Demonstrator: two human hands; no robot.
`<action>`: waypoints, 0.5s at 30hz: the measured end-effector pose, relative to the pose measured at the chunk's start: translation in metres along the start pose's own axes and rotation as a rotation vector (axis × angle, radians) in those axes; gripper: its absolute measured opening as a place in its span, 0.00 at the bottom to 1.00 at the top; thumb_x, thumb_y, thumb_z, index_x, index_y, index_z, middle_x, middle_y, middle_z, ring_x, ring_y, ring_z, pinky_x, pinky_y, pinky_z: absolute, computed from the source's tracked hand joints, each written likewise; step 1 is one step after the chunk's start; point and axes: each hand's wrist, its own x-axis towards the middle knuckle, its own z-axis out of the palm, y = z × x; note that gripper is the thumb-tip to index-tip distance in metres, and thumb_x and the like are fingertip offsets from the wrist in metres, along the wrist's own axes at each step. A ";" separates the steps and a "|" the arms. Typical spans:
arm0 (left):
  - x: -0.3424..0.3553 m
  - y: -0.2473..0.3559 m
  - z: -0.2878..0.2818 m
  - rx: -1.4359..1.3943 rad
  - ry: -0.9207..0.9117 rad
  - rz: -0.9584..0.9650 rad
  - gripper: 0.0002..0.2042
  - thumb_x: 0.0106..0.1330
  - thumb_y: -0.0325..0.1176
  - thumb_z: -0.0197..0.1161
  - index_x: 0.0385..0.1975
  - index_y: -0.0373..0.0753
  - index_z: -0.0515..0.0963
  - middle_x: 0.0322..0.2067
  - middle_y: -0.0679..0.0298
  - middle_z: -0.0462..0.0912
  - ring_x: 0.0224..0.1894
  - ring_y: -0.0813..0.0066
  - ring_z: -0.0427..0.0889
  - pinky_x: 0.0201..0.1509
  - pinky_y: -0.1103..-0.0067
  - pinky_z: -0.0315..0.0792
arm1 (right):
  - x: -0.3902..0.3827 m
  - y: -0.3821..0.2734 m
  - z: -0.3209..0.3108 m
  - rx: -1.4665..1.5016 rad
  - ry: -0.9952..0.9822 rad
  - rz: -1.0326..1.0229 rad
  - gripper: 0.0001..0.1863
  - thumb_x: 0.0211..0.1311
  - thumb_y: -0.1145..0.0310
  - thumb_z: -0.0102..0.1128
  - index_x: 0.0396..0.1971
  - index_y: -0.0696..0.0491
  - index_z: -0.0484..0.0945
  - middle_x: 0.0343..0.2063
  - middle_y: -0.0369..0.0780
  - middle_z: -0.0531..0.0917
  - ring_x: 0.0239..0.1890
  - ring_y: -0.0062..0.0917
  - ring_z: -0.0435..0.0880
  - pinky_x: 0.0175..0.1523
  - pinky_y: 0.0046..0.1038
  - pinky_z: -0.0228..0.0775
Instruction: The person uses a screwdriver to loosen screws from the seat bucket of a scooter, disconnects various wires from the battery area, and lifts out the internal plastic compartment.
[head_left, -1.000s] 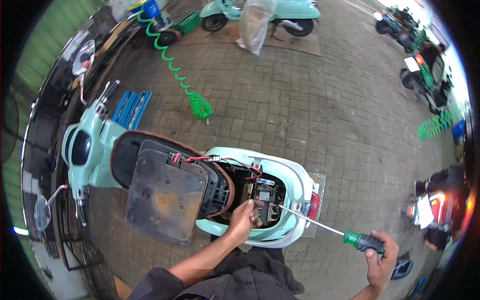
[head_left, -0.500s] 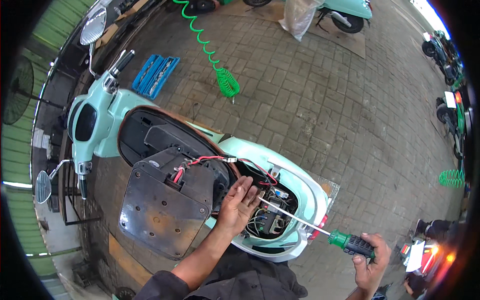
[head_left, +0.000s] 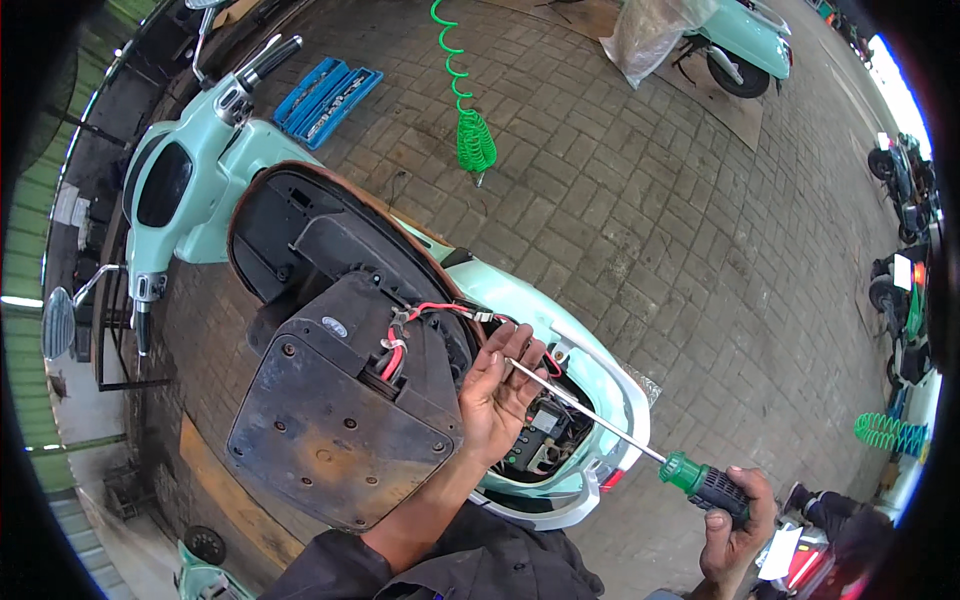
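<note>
A mint-green scooter (head_left: pixel 215 165) stands before me with its seat unit tipped open and the dark underside panel (head_left: pixel 325 425) facing up. My right hand (head_left: pixel 740 520) grips a long screwdriver (head_left: pixel 700 482) by its green and black handle. Its shaft points up and left, the tip reaching the fingers of my left hand (head_left: pixel 495 405). That hand is palm up, its fingers loosely bent and apart around the tip. I cannot make out anything small at the tip. Below the left fingers lies the open bay (head_left: pixel 545 430) with a dark electrical unit and wires, partly hidden by the hand.
Red cables (head_left: pixel 395 355) run from the seat unit towards the bay. A blue toolbox (head_left: pixel 328 100) and a coiled green air hose (head_left: pixel 476 142) are on the brick floor (head_left: pixel 640 210). Another mint scooter (head_left: pixel 745 50) stands behind. More scooters (head_left: pixel 900 285) and a person (head_left: pixel 845 520) are at right.
My left hand has risen and its fingers have curled in around the screwdriver tip. The screwdriver stays in my right hand. The whole view has shifted a little.
</note>
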 end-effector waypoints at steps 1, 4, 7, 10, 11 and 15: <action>0.000 0.000 -0.002 -0.022 -0.004 -0.001 0.20 0.81 0.34 0.43 0.70 0.40 0.63 0.67 0.62 0.72 0.66 0.66 0.75 0.68 0.66 0.75 | 0.000 0.000 0.001 0.023 0.002 0.004 0.30 0.67 0.50 0.62 0.54 0.61 0.75 0.48 0.46 0.78 0.50 0.31 0.77 0.57 0.30 0.67; -0.001 0.000 -0.007 -0.039 -0.040 0.027 0.20 0.81 0.34 0.44 0.69 0.40 0.64 0.66 0.62 0.74 0.64 0.67 0.77 0.66 0.67 0.76 | -0.001 0.000 0.003 0.072 0.004 0.014 0.30 0.67 0.50 0.63 0.55 0.61 0.74 0.50 0.46 0.77 0.52 0.32 0.76 0.59 0.31 0.67; -0.001 0.001 -0.009 -0.079 -0.043 0.018 0.19 0.81 0.35 0.45 0.69 0.41 0.65 0.65 0.63 0.74 0.62 0.69 0.79 0.65 0.67 0.78 | -0.002 0.001 0.005 0.099 -0.002 0.022 0.30 0.67 0.50 0.63 0.55 0.62 0.74 0.50 0.46 0.77 0.51 0.31 0.76 0.59 0.32 0.67; -0.001 0.003 -0.008 -0.113 -0.047 0.006 0.19 0.81 0.36 0.46 0.68 0.42 0.66 0.65 0.63 0.75 0.60 0.70 0.81 0.63 0.67 0.79 | -0.003 0.002 0.005 0.152 0.016 0.030 0.30 0.67 0.51 0.63 0.55 0.62 0.74 0.50 0.46 0.77 0.51 0.31 0.76 0.59 0.32 0.67; -0.001 0.003 -0.007 -0.084 -0.034 0.010 0.19 0.81 0.36 0.46 0.68 0.42 0.66 0.65 0.63 0.75 0.59 0.70 0.81 0.63 0.67 0.79 | -0.003 0.002 0.005 0.147 0.023 0.025 0.30 0.67 0.51 0.63 0.55 0.62 0.74 0.50 0.46 0.77 0.51 0.31 0.76 0.58 0.32 0.67; -0.001 0.002 -0.003 0.019 0.008 0.039 0.19 0.81 0.36 0.46 0.68 0.41 0.65 0.65 0.63 0.75 0.58 0.72 0.82 0.61 0.69 0.80 | 0.000 0.003 0.003 -0.033 0.010 -0.098 0.30 0.66 0.51 0.65 0.56 0.62 0.73 0.47 0.46 0.78 0.49 0.34 0.78 0.56 0.33 0.69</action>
